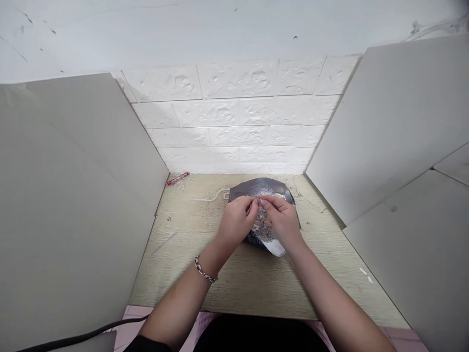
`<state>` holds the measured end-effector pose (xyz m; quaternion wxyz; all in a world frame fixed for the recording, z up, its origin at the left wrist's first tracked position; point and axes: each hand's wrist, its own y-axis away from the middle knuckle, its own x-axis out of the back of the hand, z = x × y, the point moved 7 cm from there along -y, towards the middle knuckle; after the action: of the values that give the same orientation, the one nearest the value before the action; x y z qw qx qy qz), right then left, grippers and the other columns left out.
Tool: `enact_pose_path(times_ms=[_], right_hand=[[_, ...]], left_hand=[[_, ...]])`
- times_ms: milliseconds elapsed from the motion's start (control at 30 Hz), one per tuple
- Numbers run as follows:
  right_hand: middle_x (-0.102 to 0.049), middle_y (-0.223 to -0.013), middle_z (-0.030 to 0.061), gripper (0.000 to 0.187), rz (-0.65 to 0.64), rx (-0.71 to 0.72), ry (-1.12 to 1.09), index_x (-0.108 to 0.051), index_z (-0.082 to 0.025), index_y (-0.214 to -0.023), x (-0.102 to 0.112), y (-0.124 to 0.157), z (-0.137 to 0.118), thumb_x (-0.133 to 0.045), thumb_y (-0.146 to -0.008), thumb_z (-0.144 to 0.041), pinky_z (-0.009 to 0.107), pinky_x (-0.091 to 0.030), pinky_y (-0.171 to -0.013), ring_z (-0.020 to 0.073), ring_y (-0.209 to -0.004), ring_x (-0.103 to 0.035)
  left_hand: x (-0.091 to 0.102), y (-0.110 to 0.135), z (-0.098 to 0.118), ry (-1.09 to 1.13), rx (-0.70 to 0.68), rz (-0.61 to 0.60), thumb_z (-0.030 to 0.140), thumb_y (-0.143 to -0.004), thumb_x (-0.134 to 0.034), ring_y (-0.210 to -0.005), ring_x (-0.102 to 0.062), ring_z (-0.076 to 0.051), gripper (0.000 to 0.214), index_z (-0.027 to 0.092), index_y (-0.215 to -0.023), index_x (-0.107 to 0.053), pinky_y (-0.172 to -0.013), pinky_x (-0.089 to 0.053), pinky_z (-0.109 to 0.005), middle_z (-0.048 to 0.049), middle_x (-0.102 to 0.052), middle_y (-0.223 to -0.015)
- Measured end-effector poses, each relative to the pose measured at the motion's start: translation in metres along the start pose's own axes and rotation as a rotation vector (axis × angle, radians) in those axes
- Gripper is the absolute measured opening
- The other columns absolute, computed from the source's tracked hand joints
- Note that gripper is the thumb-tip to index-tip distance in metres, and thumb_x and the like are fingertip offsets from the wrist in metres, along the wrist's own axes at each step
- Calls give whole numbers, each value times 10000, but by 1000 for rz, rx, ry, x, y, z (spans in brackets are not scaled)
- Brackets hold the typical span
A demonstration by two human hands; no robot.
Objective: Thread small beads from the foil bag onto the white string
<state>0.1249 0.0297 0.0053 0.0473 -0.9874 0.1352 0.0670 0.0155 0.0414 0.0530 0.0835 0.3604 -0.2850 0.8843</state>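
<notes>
**Beads at the fingertips over a dark dish**

The fingers (257, 201) of both hands meet tip to tip, pinched together on something too small to make out, perhaps a bead or the end of a thread; what it is cannot be told. The left hand (236, 220) and the right hand (282, 220) are curled toward each other and touch at the fingertips, knuckles up.

Directly below the fingers lies a heap of small mixed-colour beads (264, 228), pale pink, white and glinting, too many and too fine to count. They sit in one dark grey, shiny, shallow dish or bag (266, 186) that spreads out behind and under both hands; its material is unclear.

Beyond the fingers, to their left, one short strand of white beads (212, 197) lies curved on the desk. It looks finished or set aside. As a judgement, the work is part-way: one strand is out on the desk, a large heap remains in the dish, and the piece at the fingertips is in hand.

Farther left of the fingers, near the back wall, lies one small red wrapper or tube (178, 178). Nearer the person, left of the left hand, lies one thin pale stick or needle (164, 242). One silver chain bracelet (205, 272) circles the left wrist. The pale wood-grain desk (256, 283) is flanked by two grey boards.
</notes>
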Motion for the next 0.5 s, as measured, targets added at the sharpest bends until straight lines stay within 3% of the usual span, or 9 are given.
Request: enact_pose_path(times_ms=[233, 500], right_hand=[[-441, -470, -42, 289, 9, 20, 30, -620, -156, -836, 1, 0, -3, -569, -657, -377, 196, -245, -352, 37, -366, -285], [-519, -539, -5, 267, -18, 53, 90, -634, -166, -833, -1, 0, -4, -551, -664, -355, 219, -353, -443, 91, -493, -438]], left_hand=[[0, 0, 0, -8, 1, -8, 256, -804, -368, -575, -438, -90, 254, 149, -633, -522, -544, -309, -214, 6, -497, -581], [0, 0, 2, -6, -3, -16, 259, -812, -354, -586, -454, -97, 262, 149, -648, -526, -546, -315, -217, -3, -512, -596]])
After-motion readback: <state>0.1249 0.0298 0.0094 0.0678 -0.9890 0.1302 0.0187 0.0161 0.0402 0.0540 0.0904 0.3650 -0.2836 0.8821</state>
